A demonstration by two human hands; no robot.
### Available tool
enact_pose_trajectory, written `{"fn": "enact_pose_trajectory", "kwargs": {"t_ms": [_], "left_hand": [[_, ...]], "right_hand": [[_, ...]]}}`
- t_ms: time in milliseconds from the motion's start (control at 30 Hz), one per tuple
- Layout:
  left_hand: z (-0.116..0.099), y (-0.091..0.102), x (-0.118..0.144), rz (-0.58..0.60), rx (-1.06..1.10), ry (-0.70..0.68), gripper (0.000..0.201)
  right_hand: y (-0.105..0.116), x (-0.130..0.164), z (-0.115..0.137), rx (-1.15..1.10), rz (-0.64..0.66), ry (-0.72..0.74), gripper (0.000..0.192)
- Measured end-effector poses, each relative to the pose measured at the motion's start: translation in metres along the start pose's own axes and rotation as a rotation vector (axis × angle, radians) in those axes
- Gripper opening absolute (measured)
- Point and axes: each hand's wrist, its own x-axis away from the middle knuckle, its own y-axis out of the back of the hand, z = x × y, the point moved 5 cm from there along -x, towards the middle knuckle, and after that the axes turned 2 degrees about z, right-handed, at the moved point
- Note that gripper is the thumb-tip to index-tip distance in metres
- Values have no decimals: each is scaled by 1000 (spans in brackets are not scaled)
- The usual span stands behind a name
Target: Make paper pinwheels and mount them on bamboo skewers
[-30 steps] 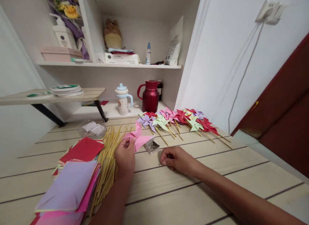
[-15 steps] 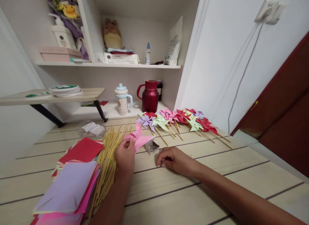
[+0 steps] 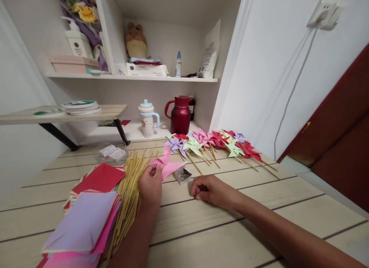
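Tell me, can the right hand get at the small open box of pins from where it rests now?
Probably yes. The right hand rests on the table just right of the small box of pins, whose top is open. Nothing lies between them; the pink pinwheel sits at its left.

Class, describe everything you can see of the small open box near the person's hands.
The small box is a shallow open tray, seemingly pale card, resting flat on the wooden table. It holds a heap of tiny dark metallic bits, too small to identify. It lies between both hands; the pink pinwheel in the left hand reaches its left edge.
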Motion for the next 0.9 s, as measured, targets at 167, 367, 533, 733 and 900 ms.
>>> {"fn": "enact_pose_trajectory", "kwargs": {"t_ms": [167,367,533,733,900], "left_hand": [[-2,0,0,-3,4,-1,20],[1,0,-2,-6,13,7,20],[2,0,-2,-2,16,11,19],[0,0,0,5,17,22,20],[-1,-1,0,12,37,34,19]], "right_hand": [[2,1,-3,-9,-33,-17,18],[-1,2,-4,-16,-60,-34,14],[-2,4,-1,7,-88,-28,12],[-4,5,0,-17,-105,-12,11],[-6,7,5,-63,-132,19,12]]}}
